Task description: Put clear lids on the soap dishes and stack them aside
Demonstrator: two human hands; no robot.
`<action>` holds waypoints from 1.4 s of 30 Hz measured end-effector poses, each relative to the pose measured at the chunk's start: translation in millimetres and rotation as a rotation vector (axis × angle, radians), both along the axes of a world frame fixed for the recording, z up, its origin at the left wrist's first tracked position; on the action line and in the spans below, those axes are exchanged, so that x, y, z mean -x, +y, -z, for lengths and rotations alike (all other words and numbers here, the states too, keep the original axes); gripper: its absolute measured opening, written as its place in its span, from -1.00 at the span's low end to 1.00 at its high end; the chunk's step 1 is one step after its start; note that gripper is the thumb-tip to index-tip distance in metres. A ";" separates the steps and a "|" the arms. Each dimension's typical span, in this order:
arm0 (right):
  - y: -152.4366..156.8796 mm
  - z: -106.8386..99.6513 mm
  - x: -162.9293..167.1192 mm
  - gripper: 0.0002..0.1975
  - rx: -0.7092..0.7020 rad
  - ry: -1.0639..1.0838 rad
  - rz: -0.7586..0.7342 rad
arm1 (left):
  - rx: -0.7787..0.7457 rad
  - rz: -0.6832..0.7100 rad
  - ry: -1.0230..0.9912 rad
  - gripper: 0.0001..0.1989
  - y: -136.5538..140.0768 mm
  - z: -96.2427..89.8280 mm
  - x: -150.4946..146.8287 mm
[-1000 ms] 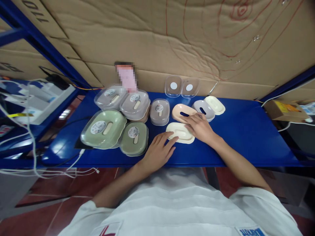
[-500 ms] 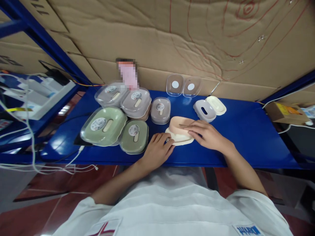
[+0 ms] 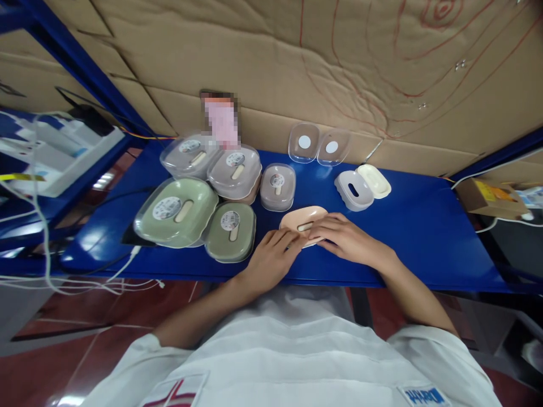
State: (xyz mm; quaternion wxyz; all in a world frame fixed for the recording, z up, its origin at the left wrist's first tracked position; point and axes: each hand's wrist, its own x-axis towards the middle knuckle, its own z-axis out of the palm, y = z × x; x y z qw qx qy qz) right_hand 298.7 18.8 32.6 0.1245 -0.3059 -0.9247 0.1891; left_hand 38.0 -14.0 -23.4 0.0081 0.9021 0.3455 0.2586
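Observation:
A peach plastic box part (image 3: pixel 306 217) with an oval slot lies slot-side up on the blue table (image 3: pixel 424 237) in front of me. Its near rim is partly hidden by my fingers. My left hand (image 3: pixel 274 257) grips the near left edge, fingertips on top. On the near right side my right hand (image 3: pixel 345 238) is closed on the same part, its fingers beside the slot. To the right and farther back sit a slotted grey box part (image 3: pixel 355 198) and a cream base tray (image 3: pixel 376 181), touching each other.
On the left, several boxes with clear covers stand together, including a large green box (image 3: pixel 178 212) and a small green box (image 3: pixel 232 229). Two clear lids (image 3: pixel 304 144) lean on the cardboard at the back. White cables (image 3: pixel 85 285) run along the left front edge.
The peach part has been turned from tilted up to lying flat, its slotted top now showing. It covers the cream tray that was visible beneath it. Both hands have closed in around it.

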 end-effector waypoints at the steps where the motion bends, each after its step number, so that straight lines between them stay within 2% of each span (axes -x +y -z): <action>1: 0.2 0.7 0.9 -0.67 -0.005 -0.001 -0.013 | -0.005 0.006 0.015 -0.64 0.0 0.2 0.0; 5: 17.7 -6.9 -2.2 -0.71 -0.046 0.015 -0.035 | 0.000 0.010 0.034 -0.73 0.9 -1.4 -0.5; 8: 58.8 -24.2 -5.1 -0.63 -0.259 -0.008 0.179 | 0.003 0.009 0.033 -0.77 1.4 -2.9 -0.4; 10: 97.1 -34.9 -1.5 -0.55 -0.422 -0.069 0.343 | 0.005 0.006 0.029 -0.77 1.5 -3.0 -0.2; 12: 137.1 -39.7 8.3 -0.49 -0.522 -0.110 0.447 | 0.008 0.004 0.023 -0.77 1.7 -2.6 0.0; 15: 184.4 -35.7 30.9 -0.38 -0.576 -0.131 0.494 | 0.024 0.006 0.018 -0.77 2.1 -2.0 -0.1; 18: 202.3 -31.7 49.3 -0.37 -0.563 -0.158 0.539 | 0.044 0.007 0.019 -0.78 2.1 -2.3 -0.2; 21: 188.2 -38.2 48.4 -0.55 -0.535 -0.192 0.614 | 0.047 0.010 0.017 -0.78 1.7 -2.9 0.1; 24: 148.5 -43.2 29.5 -0.69 -0.467 -0.156 0.585 | 0.049 0.005 -0.006 -0.81 1.2 -2.6 0.6; 26: 113.9 -37.8 14.5 -0.67 -0.389 -0.098 0.513 | 0.049 0.003 -0.035 -0.86 0.9 -1.5 0.8; 30: 52.0 -11.1 -7.6 -0.56 -0.255 -0.033 0.375 | 0.063 0.015 -0.105 -0.91 0.8 1.5 0.5; 33: 28.0 2.0 -20.1 -0.52 -0.175 0.057 0.367 | 0.120 0.031 -0.157 -0.88 1.2 3.1 0.5; 35: 20.8 1.1 -28.3 -0.55 -0.118 0.150 0.369 | 0.158 0.035 -0.199 -0.85 1.2 3.5 1.0; 37: 16.4 -5.7 -35.1 -0.59 -0.021 0.205 0.296 | 0.196 0.005 -0.241 -0.77 1.0 3.4 1.4; 40: 10.7 -17.4 -38.8 -0.67 0.164 0.161 0.070 | 0.237 -0.047 -0.265 -0.46 0.8 3.1 1.5; 42: 7.6 -21.1 -36.6 -0.72 0.228 0.099 -0.032 | 0.253 -0.040 -0.243 -0.27 1.3 3.4 1.5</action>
